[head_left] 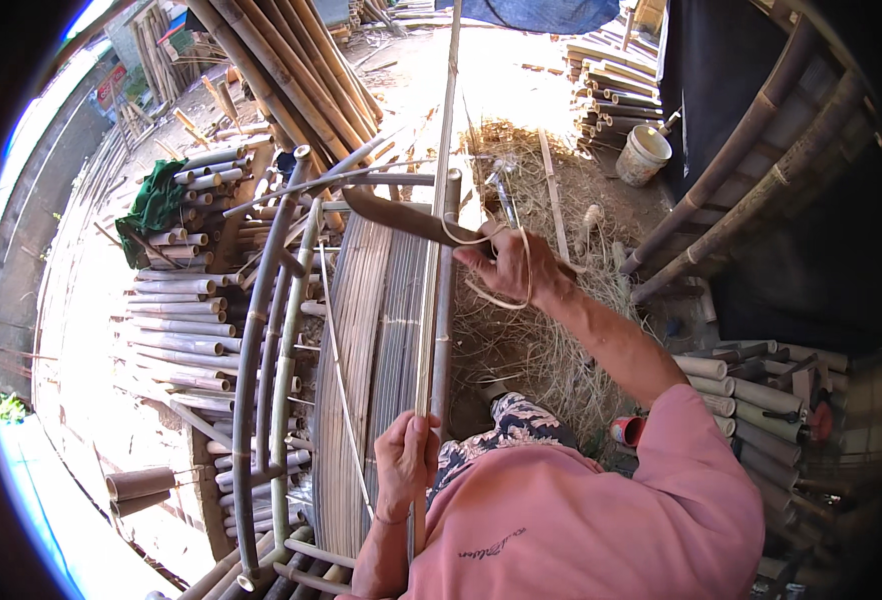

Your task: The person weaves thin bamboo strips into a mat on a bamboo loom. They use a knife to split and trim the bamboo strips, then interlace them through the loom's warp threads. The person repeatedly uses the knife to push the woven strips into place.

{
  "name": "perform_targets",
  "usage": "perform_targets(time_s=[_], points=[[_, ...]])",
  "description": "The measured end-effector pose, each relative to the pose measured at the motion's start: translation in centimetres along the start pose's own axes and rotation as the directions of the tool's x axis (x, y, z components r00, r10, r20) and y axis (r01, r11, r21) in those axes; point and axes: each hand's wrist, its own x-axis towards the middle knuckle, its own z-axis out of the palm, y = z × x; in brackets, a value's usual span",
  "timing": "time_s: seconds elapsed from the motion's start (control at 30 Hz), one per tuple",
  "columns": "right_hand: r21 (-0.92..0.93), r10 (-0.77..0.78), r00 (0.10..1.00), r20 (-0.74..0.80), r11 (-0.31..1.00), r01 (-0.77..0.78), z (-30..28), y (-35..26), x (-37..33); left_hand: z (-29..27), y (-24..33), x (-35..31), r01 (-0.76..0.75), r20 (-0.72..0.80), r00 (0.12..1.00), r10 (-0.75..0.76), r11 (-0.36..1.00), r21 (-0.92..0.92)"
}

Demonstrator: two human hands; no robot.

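Both hands are closed: the left hand [406, 452] grips a long bamboo strip [435, 230] that stands upright beside the stack of bamboo slats [361, 330], and the right hand [509, 262] holds a curved knife [411, 217] whose blade meets that strip. Shaving looks underway; the next stroke needs a steady, shallow blade angle.

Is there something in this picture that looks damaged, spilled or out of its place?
Nothing looks damaged. The left hand grips a long thin bamboo strip and the right hand holds a dark curved knife against it. Pale curled shavings hang by that hand. A green cloth lies crumpled on the stacked short bamboo tubes.
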Motion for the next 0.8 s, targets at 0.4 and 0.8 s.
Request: perform_targets(time_s=[0.4, 0.8], points=[[0.662, 0.367, 0.928, 0.066, 0.68, -0.316, -1.4, 4.8, 3.9, -4.6, -6.1, -7.4, 0.054, 0.124, 0.989, -0.08, 0.978, 0.199], [0.768, 0.151, 0.975, 0.166, 0.601, -0.223, 2.0, -7.4, 0.1, -3.8, 2.4, 6.7, -0.046, 0.347, 0.931, 0.117, 0.977, -0.207]])
